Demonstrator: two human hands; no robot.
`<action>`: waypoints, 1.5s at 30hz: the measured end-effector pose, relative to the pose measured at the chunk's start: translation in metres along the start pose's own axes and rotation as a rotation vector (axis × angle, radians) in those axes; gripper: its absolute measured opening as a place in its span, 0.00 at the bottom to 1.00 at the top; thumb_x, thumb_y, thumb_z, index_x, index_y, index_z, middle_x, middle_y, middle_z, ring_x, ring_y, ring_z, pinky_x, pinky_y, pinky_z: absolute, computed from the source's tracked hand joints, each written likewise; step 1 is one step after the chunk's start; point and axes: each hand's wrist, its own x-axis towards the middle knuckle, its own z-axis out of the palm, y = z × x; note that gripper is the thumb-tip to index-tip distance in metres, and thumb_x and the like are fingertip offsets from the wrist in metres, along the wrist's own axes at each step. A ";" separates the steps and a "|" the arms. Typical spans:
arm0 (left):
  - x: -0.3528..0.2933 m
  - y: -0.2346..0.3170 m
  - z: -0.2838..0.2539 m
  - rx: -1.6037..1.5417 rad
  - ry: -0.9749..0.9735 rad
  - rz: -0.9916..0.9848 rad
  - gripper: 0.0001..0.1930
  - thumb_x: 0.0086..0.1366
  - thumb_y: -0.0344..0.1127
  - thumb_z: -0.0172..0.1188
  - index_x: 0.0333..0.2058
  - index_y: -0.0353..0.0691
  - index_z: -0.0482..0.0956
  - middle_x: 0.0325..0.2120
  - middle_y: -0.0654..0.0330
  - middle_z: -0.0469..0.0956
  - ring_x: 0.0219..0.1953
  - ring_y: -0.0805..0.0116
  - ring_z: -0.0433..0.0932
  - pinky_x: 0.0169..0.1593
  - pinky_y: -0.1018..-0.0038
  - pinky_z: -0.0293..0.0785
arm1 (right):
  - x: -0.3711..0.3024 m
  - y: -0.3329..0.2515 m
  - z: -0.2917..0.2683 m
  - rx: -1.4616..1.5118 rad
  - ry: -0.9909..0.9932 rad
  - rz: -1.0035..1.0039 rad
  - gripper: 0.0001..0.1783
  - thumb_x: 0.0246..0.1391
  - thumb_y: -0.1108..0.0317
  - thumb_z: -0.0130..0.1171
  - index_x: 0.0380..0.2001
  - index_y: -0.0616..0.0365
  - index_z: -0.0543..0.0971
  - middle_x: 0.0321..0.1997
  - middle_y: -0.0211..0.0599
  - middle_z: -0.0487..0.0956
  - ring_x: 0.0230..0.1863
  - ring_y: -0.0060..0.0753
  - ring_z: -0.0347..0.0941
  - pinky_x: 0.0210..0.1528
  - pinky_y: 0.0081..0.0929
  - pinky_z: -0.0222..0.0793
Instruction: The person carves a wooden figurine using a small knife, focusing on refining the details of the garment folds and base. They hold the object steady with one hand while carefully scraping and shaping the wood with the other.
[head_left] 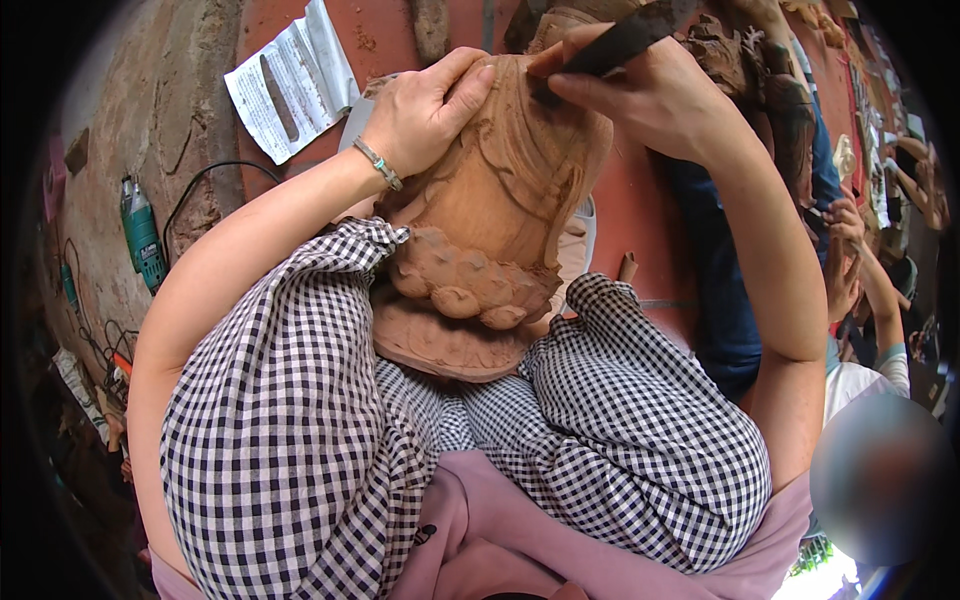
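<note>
A brown carved wooden statue (pixel 480 200) with draped folds lies between my knees, its petalled round base (pixel 455 345) toward my lap. My left hand (pixel 425 115) wraps over the statue's far left side and steadies it. Above the upper right of the carving, my right hand (pixel 650 95) pinches a dark, flat strip (pixel 625 38) that looks like folded sandpaper. The right fingertips press near the carved folds. What lies under those fingers is partly hidden.
Red floor tiles (pixel 640 220) surround the work. A crumpled printed sheet (pixel 290 85) lies at the far left, with a green power tool (pixel 143 235) and its black cord nearby. To the right are a person's dark-trousered leg (pixel 715 280) and several other people.
</note>
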 end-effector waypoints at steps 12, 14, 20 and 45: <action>-0.002 0.001 -0.004 0.007 -0.039 -0.027 0.23 0.76 0.52 0.47 0.54 0.40 0.77 0.33 0.46 0.83 0.40 0.48 0.85 0.43 0.65 0.78 | -0.002 -0.017 -0.008 -0.173 0.053 -0.235 0.08 0.51 0.70 0.69 0.35 0.59 0.83 0.42 0.37 0.81 0.47 0.37 0.76 0.47 0.33 0.74; 0.000 0.003 -0.003 0.007 -0.044 -0.025 0.23 0.76 0.52 0.47 0.54 0.40 0.77 0.33 0.46 0.83 0.40 0.48 0.85 0.43 0.65 0.78 | -0.008 0.006 -0.005 0.035 -0.069 -0.144 0.13 0.51 0.72 0.71 0.36 0.65 0.80 0.51 0.38 0.81 0.50 0.33 0.79 0.49 0.30 0.76; -0.001 0.000 -0.001 -0.030 0.005 0.005 0.25 0.74 0.57 0.48 0.52 0.43 0.77 0.31 0.44 0.83 0.38 0.42 0.83 0.41 0.56 0.77 | 0.001 0.005 -0.007 0.079 -0.127 -0.064 0.12 0.55 0.70 0.70 0.38 0.66 0.80 0.53 0.39 0.82 0.51 0.29 0.78 0.52 0.28 0.76; -0.001 -0.002 0.001 -0.026 -0.006 0.003 0.23 0.75 0.56 0.48 0.53 0.44 0.78 0.33 0.46 0.83 0.39 0.44 0.83 0.43 0.59 0.78 | -0.046 0.035 0.022 0.286 0.088 -0.188 0.07 0.57 0.75 0.66 0.30 0.65 0.78 0.54 0.46 0.82 0.58 0.38 0.77 0.61 0.35 0.73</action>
